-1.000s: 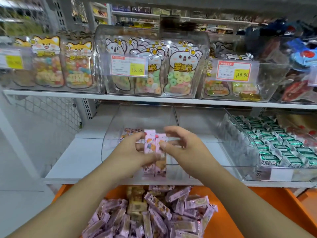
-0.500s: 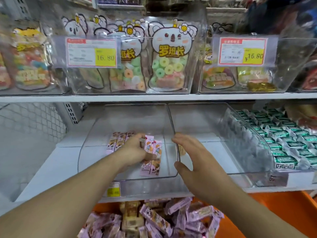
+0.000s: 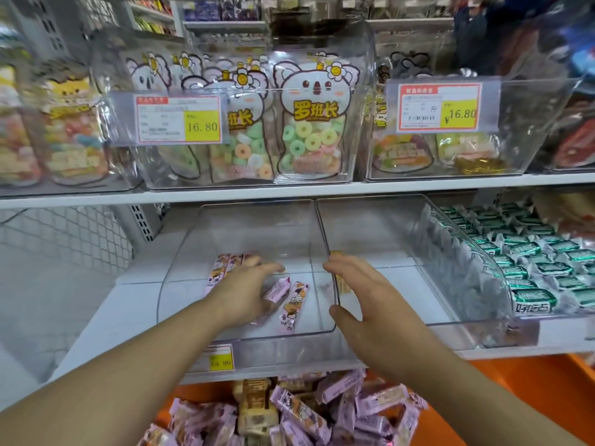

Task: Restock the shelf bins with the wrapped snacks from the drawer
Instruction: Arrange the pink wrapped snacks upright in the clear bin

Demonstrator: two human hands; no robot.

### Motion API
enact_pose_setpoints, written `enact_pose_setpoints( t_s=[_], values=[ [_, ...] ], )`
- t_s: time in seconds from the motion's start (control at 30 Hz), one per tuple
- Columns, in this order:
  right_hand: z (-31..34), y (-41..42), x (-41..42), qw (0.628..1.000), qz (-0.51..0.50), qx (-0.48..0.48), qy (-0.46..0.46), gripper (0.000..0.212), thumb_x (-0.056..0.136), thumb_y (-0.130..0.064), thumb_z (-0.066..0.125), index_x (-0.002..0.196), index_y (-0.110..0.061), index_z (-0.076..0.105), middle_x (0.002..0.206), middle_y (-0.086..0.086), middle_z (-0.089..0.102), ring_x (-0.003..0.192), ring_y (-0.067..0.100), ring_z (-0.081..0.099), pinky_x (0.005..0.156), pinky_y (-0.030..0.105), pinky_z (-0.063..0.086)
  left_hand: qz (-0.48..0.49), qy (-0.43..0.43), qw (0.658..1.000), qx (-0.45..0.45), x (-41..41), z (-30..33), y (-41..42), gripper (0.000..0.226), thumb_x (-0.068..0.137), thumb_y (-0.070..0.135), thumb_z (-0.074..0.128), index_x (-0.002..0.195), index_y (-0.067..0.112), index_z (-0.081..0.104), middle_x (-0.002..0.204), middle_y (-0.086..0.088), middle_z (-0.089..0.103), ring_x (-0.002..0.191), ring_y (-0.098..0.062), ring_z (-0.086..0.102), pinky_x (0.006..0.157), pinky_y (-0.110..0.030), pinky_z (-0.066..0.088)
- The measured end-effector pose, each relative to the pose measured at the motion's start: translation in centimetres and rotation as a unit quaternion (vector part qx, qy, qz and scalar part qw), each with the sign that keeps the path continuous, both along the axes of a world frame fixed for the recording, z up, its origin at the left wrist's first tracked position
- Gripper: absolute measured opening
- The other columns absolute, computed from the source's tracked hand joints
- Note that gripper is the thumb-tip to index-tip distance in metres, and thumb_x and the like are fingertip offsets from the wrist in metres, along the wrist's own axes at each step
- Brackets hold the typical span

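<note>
On the lower shelf [image 3: 96, 320] sit two see-through bins side by side. The left bin [image 3: 244, 336] has a few pink wrapped snacks on its floor. Two of them [image 3: 291, 302] lie loose near the middle, one tipped on its side and one pointing toward the front. Three more [image 3: 225, 265] lie in a neat row at the back left. That makes five I can count.

The left hand [image 3: 244, 296] reaches into this bin. Its fingers are stretched out flat and spread a little, lying over the snacks, and it grips nothing that I can see. The right hand [image 3: 363, 304] is at the wall where the two bins meet. Its fingers are straight and loose, with the thumb low, and it holds nothing.

The right bin [image 3: 402, 239] looks nearly bare, with just a small yellowish thing by the wall that I cannot make out.

Below, the orange drawer [image 3: 502, 400] holds a big pile of pink wrapped snacks [image 3: 322, 410], too many to count.

Further right, a bin is packed with green and silver candies [image 3: 531, 268]. On the top shelf, a clear box holds koala bags of ring candy [image 3: 309, 130]. Two red and yellow price tags [image 3: 178, 119] hang up there, and one more on the left bin.
</note>
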State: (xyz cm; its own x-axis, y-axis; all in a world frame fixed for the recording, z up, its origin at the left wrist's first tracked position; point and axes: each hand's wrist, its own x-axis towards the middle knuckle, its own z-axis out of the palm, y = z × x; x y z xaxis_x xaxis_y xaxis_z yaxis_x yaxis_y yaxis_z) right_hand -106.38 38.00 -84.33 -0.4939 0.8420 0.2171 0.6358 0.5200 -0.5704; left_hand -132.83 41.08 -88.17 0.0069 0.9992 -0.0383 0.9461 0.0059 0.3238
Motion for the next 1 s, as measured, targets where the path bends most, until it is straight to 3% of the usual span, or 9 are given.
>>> enact_pose_setpoints(
  t_s=[0.07,0.13,0.3,0.37,0.5,0.57,0.67,0.77,1.0],
  values=[
    [0.1,0.0,0.0,1.000,-0.001,0.000,-0.001,0.062,0.103,-0.023,0.063,0.158,-0.036,0.037,0.162,-0.031,0.025,0.152,-0.007,0.018,0.122,0.012,0.014,-0.030,0.017,0.999,-0.002,0.1,0.5,-0.6,0.056,0.090,0.026,0.078,0.142,0.034,0.058,0.123,0.002,0.057,0.095,-0.012,0.051,0.078,-0.020,0.041],
    [0.1,-0.1,0.0,1.000,-0.001,0.001,-0.004,0.063,0.103,-0.022,0.063,0.158,-0.036,0.037,0.162,-0.030,0.025,0.152,-0.007,0.018,0.120,0.009,0.012,-0.038,0.018,0.999,0.005,0.4,0.7,-0.8,0.048,0.093,0.019,0.073,0.138,0.033,0.061,0.115,0.001,0.059,0.089,-0.013,0.052,0.072,-0.022,0.040],
    [0.1,-0.2,-0.1,1.000,-0.002,0.006,-0.008,0.064,0.101,-0.020,0.065,0.158,-0.034,0.038,0.162,-0.028,0.026,0.151,-0.005,0.021,0.112,0.003,0.009,0.028,-0.055,0.998,0.010,0.3,0.1,-0.3,0.046,0.093,0.018,0.075,0.136,0.030,0.063,0.122,0.001,0.069,0.099,-0.016,0.065,0.087,-0.028,0.053],
    [0.2,-0.1,-0.1,1.000,-0.001,0.005,-0.011,0.064,0.101,-0.020,0.064,0.158,-0.034,0.037,0.162,-0.028,0.026,0.151,-0.004,0.020,0.112,0.003,0.008,0.029,-0.029,0.999,0.019,0.1,-0.4,-0.5,0.041,0.098,0.013,0.068,0.136,0.025,0.065,0.126,-0.001,0.072,0.109,-0.018,0.068,0.093,-0.030,0.055],
    [0.1,-0.1,-0.1,1.000,0.000,0.002,-0.009,0.064,0.101,-0.019,0.064,0.158,-0.034,0.037,0.162,-0.028,0.025,0.151,-0.005,0.020,0.111,0.001,0.007,-0.010,0.065,0.996,0.062,-0.4,-0.5,-0.7,0.041,0.099,0.013,0.061,0.136,0.028,0.066,0.131,-0.001,0.070,0.116,-0.023,0.065,0.090,-0.030,0.054],
    [0.1,0.0,-0.1,1.000,0.000,0.006,-0.010,0.064,0.101,-0.019,0.065,0.157,-0.033,0.039,0.162,-0.027,0.026,0.151,-0.004,0.021,0.107,-0.004,0.003,-0.078,0.048,0.994,0.052,-0.7,-0.2,-0.5,0.046,0.098,0.018,0.065,0.141,0.032,0.062,0.142,0.005,0.062,0.129,-0.019,0.058,0.102,-0.027,0.047],
    [0.0,0.0,0.0,1.000,0.002,0.011,-0.009,0.064,0.100,-0.018,0.065,0.156,-0.034,0.040,0.162,-0.028,0.027,0.151,-0.005,0.021,0.106,-0.005,0.003,-0.173,0.031,0.984,-0.040,-0.7,0.2,-0.6,0.061,0.099,0.030,0.068,0.154,0.041,0.046,0.165,0.016,0.033,0.152,-0.006,0.029,0.123,-0.022,0.025],
    [0.0,0.0,0.1,1.000,0.005,0.013,-0.011,0.065,0.100,-0.018,0.064,0.157,-0.035,0.039,0.163,-0.029,0.026,0.152,-0.005,0.018,0.112,0.002,0.006,-0.191,0.074,0.975,-0.085,-0.5,0.1,-0.6,0.073,0.099,0.038,0.068,0.160,0.046,0.029,0.171,0.016,0.017,0.158,-0.005,0.013,0.127,-0.026,0.016],
    [-0.2,0.2,0.2,1.000,0.006,0.018,-0.016,0.065,0.100,-0.018,0.064,0.157,-0.037,0.038,0.162,-0.030,0.026,0.152,-0.005,0.018,0.112,0.003,0.007,-0.153,0.143,0.976,-0.058,-0.4,-0.7,0.2,0.087,0.099,0.045,0.066,0.166,0.036,0.012,0.174,0.009,0.004,0.160,-0.018,0.013,0.127,-0.032,0.017]
  ],
)
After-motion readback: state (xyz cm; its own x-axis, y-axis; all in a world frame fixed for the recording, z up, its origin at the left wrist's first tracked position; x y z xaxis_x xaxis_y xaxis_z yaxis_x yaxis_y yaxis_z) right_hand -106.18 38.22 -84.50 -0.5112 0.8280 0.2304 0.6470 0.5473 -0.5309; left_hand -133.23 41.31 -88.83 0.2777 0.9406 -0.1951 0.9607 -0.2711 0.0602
